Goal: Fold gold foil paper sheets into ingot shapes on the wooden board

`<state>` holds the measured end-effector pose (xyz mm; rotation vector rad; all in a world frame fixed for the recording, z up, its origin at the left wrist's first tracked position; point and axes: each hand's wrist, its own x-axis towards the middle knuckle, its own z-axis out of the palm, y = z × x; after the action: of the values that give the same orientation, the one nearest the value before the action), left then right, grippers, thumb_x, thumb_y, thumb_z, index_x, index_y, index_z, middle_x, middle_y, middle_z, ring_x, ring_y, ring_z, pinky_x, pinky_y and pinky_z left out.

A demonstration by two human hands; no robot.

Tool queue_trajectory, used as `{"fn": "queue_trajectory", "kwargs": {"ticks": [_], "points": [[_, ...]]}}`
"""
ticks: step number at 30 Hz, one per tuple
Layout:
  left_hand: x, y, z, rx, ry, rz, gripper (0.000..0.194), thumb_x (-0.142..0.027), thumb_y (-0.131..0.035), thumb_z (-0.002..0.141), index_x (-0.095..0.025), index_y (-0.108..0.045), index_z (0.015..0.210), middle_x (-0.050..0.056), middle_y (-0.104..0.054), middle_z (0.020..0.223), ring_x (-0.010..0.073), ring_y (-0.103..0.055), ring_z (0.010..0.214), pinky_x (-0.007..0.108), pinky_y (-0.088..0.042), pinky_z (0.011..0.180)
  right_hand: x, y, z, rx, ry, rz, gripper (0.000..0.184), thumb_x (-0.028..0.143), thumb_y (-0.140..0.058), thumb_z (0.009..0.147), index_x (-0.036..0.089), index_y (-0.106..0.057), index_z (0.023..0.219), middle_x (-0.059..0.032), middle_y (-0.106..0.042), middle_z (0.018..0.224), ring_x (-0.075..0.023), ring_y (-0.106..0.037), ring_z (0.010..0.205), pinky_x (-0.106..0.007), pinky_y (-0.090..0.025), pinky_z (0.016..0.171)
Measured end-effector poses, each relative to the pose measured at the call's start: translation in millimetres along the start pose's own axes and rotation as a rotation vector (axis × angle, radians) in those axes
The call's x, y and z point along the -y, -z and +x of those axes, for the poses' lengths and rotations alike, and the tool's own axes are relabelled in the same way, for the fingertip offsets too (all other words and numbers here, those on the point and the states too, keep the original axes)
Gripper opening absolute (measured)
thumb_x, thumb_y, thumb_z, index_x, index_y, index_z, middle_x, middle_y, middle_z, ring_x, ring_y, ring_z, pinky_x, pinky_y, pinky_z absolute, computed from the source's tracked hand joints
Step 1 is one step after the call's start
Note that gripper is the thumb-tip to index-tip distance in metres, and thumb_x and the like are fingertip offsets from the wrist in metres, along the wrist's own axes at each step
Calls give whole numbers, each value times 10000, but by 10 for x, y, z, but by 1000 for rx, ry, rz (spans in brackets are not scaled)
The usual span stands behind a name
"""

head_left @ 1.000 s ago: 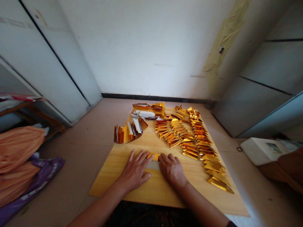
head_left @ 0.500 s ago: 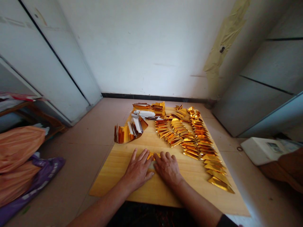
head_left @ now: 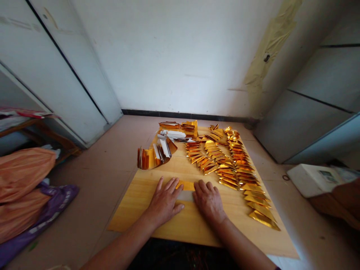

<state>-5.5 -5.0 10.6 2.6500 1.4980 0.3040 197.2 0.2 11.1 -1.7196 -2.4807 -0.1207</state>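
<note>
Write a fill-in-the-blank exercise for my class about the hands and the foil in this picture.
The left hand and right hand rest either side of a strip of ____ foil. The strip lies on a board of pale ____. Folded foil triangles lie in long ____ to the right of the hands.

Answers: gold; wood; rows

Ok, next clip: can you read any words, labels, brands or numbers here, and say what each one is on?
No text is legible.
White box on the floor at right: small printed patch, too small to read.
Purple plastic bag at left: pale printing, too blurred to read.
</note>
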Motion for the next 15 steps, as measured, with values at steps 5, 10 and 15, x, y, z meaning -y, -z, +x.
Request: {"fn": "queue_trajectory", "kwargs": {"ticks": [5, 10, 15], "points": [[20, -26, -19, -6, 3, -8, 585, -516, -564, 799, -255, -454, 1310, 111, -441, 1410, 271, -385, 1303, 569, -105, 1115, -95, -17, -8, -26, -22, 24, 198, 275, -483, 902, 210, -607, 1042, -76, -611, 1026, -225, -502, 856, -326, -385, 677], [35, -54, -27, -43, -5, -24, 567, -474, -579, 799, -262, -451, 1309, 106, -434, 1415, 277, -390, 1296, 585, -118, 1099, -254, -89, -29, -177, 31, 223, 231, 197, -441, 915, 169, -608, 1072, -106, -617, 1063, -220, -534, 912, -350, -444, 802], [26, -71, -3, -104, 20, -31, 481, -403, -577, 810, -280, -490, 1267, 89, -483, 1373, 266, -441, 1248, 573, -161, 1086, -271, -66, -25, -297, 166, 464, 267, 189, -407, 927, 183, -609, 1102, -102, -631, 1070, -209, -555, 943, -354, -464, 823]]}}
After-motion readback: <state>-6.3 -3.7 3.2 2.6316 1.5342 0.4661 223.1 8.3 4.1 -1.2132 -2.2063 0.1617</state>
